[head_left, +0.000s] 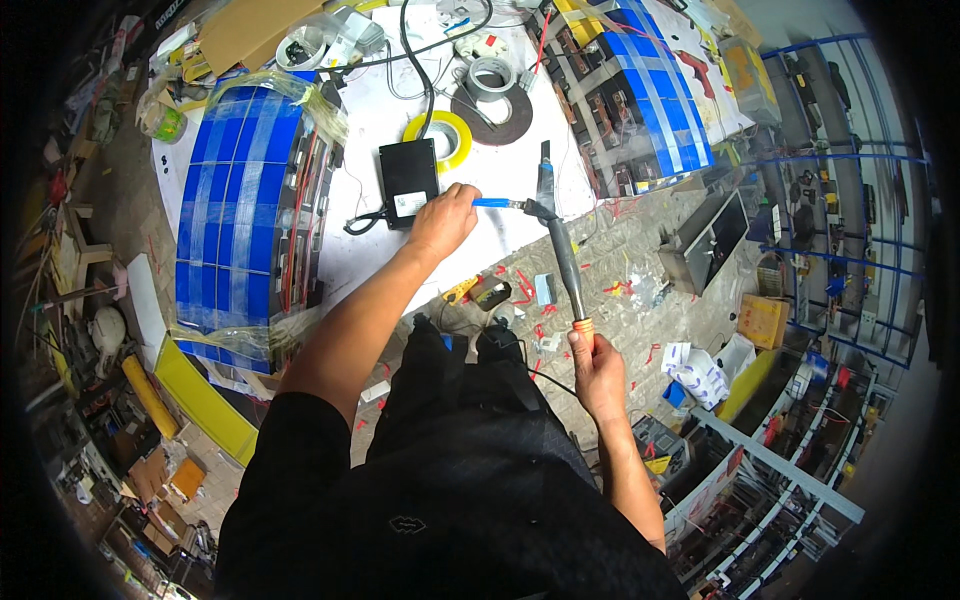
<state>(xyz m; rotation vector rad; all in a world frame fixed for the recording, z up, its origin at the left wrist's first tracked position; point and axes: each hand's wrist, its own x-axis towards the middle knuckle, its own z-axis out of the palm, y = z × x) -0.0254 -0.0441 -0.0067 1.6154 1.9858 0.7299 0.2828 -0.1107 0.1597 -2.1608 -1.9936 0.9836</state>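
Note:
My left hand [447, 220] is closed, pinching a thin blue piece [490, 203] like a sleeved wire, with a metallic far end. That end meets the dark head of a large soldering iron [566, 265], or a tool that looks like one, with a long grey shaft and an orange collar. My right hand [597, 375] is wrapped round its handle, below the table edge. Beside my left hand lies a black box [408, 180] with a cable, on the white tabletop [365, 262]. A yellow tape roll [455, 148] sits just behind the box.
Blue-wrapped battery packs stand on the left [238, 190] and right [640, 100] of the table. Grey [490, 78] and dark brown [520, 115] rolls lie between them. Red scraps [622, 288] litter the floor. A grey metal case [705, 242] and blue-framed shelving [850, 160] are at the right.

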